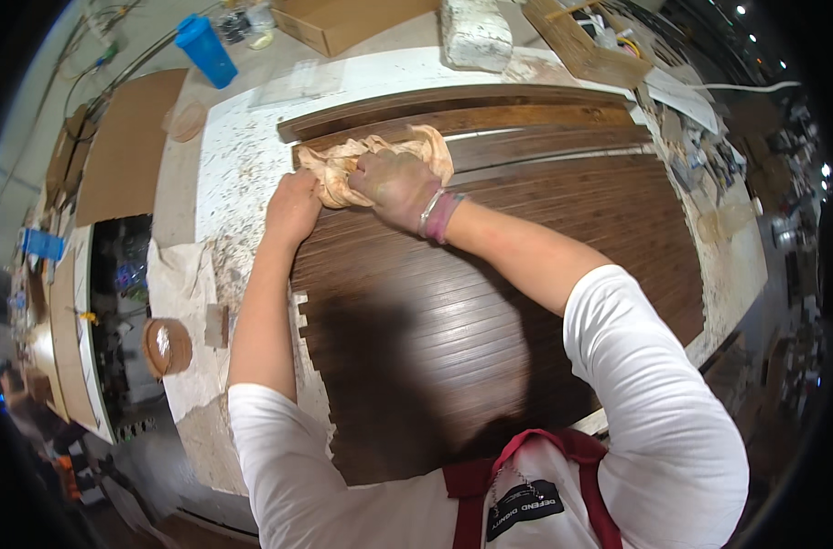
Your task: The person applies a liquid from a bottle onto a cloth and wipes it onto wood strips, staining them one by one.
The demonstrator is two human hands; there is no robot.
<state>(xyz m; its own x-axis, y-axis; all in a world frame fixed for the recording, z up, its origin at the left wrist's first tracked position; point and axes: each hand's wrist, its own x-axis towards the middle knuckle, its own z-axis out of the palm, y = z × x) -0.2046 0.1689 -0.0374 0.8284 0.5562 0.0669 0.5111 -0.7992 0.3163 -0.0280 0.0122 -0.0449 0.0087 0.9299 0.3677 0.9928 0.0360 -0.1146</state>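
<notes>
In the upper middle of the frame, a crumpled, pale orange cloth (430,151) with stains lies across the top edge of a big panel of dark brown wooden strips (572,247). The right hand (398,189) has its bent fingers closed on the cloth and presses it down. A purple cuff (443,216) and a thin silver bracelet (429,210) go round that wrist. The left hand (294,206) is at the cloth's left end with its fingers curled; I can't tell if they pinch the cloth.

Just above the cloth, long dark brown wooden boards (526,94) lie side by side. Under it all is a white table (238,165) with brown spots. At the lower left of the frame, a round brown tub (180,353) sits on the table's edge.

Along the top, from left to right, there are a blue plastic bottle (206,53), an open brown cardboard box (366,29), a chunky white block (476,38) and a wooden tray (609,68) full of bits. At the right of the frame, a see-through bottle (726,221) lies on its side.
</notes>
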